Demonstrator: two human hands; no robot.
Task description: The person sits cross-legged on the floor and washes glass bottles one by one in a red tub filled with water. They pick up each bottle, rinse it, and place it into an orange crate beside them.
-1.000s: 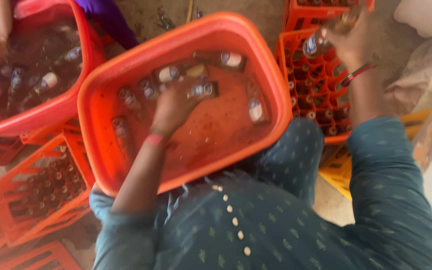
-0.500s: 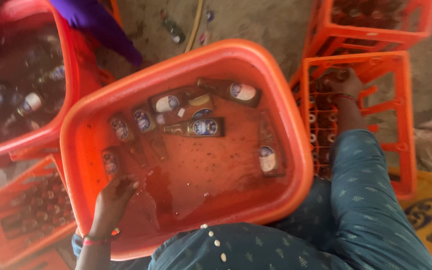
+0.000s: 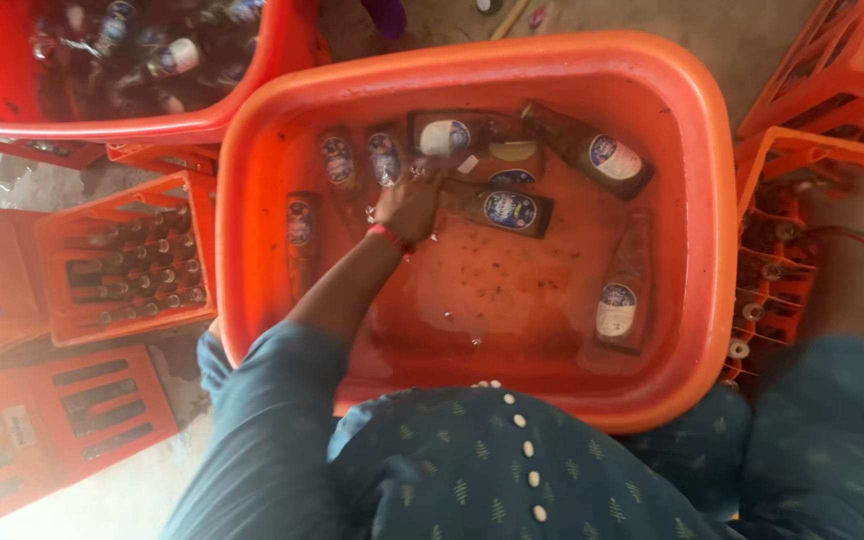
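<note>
1. Since a moment ago, the left hand (image 3: 410, 205) has reached from the orange tub's (image 3: 722, 240) near edge to the middle, fingers curled among submerged brown bottles (image 3: 500, 208).
2. Right hand (image 3: 837, 205) rests in the side crate (image 3: 782, 150); grip unclear.

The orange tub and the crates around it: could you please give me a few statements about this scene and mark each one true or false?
1. The left hand is down in the orange tub among the brown bottles. True.
2. The right hand is also inside the tub. False: it rests on the orange crate beside the tub.
3. The tub holds shallow water with labelled bottles lying on their sides. True.
4. The crate on the floor at the left has no bottles in it. False: it is filled with bottles.
5. A red band sits on the left wrist. True.
</note>
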